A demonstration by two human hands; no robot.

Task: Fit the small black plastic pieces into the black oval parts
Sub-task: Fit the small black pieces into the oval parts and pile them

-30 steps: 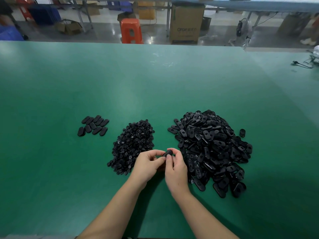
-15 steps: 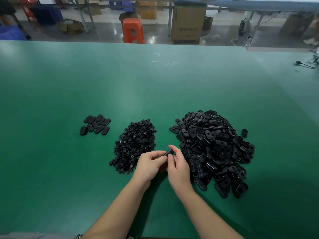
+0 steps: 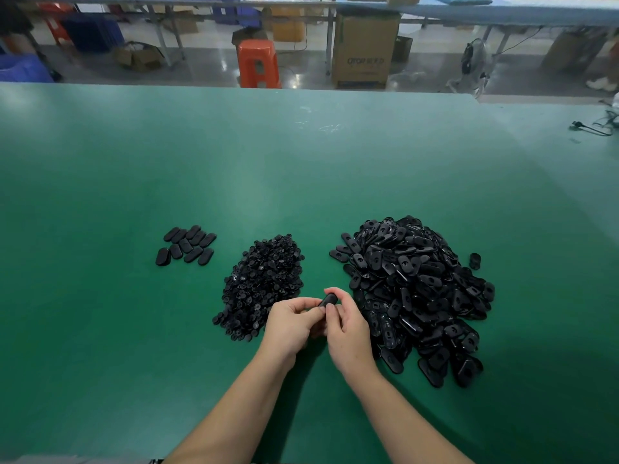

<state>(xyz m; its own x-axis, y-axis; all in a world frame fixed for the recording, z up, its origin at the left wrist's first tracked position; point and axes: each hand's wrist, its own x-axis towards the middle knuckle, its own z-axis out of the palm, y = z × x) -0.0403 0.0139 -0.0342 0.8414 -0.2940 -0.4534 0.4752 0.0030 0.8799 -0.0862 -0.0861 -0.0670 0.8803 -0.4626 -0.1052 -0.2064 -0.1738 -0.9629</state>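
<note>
Both hands meet at the near middle of the green surface (image 3: 100,329), and most of what they hold is hidden. The left hand (image 3: 290,324) and the right hand (image 3: 348,333) are closed together around one black oval part (image 3: 328,300), of which only the rounded top end shows between the fingertips. Whether a small piece sits in it cannot be told, since the fingers cover its underside.

To the left of the hands lies a heap of small black plastic pieces (image 3: 263,283), too many and too tangled to count; its near edge is partly covered by the left hand. To the right lies a larger heap of black oval parts (image 3: 415,293), also beyond counting, with one stray oval part (image 3: 474,260) lying apart just beyond its right edge.

Further left, well apart from both heaps, a neat group of oval parts (image 3: 186,245) lies flat in two rows; about eleven, though the dark shapes run together.

Beyond the far edge stand one orange stool (image 3: 258,63) and one cardboard box (image 3: 365,50).
</note>
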